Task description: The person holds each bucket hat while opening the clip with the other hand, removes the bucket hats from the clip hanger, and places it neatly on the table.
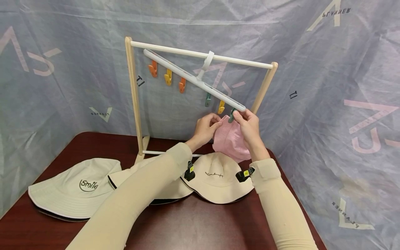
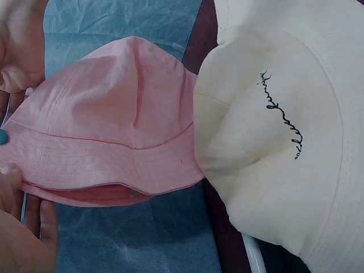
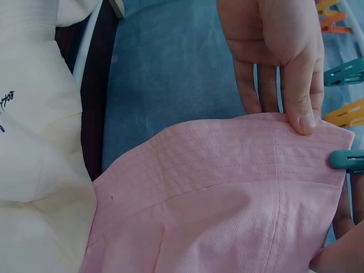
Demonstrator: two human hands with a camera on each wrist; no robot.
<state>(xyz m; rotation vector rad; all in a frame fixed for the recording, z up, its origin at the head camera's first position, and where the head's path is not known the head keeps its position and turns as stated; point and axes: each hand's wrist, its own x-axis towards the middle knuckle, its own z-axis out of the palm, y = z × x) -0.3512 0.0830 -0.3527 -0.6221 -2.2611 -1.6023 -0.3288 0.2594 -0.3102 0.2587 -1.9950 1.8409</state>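
Observation:
In the head view, a pink bucket hat (image 1: 229, 137) hangs by its brim at the low right end of a tilted white clip hanger (image 1: 192, 78). A green clothespin (image 3: 346, 161) is on the brim's edge. My left hand (image 1: 206, 128) pinches the brim, thumb on the near side, as the right wrist view shows. My right hand (image 1: 250, 128) is at the hanger's end, with thumb and fingers pinching the green clothespin; part of that grip is hidden. The left wrist view shows the pink hat between both hands.
The hanger hooks over the top bar of a wooden rack (image 1: 134, 97). Other clothespins, orange (image 1: 153, 68), yellow (image 1: 168, 77) and green (image 1: 208, 99), hang from it. Cream bucket hats (image 1: 218, 177) lie along the dark red table (image 1: 187, 229), one printed "Smile" (image 1: 78, 184). Grey fabric surrounds the table.

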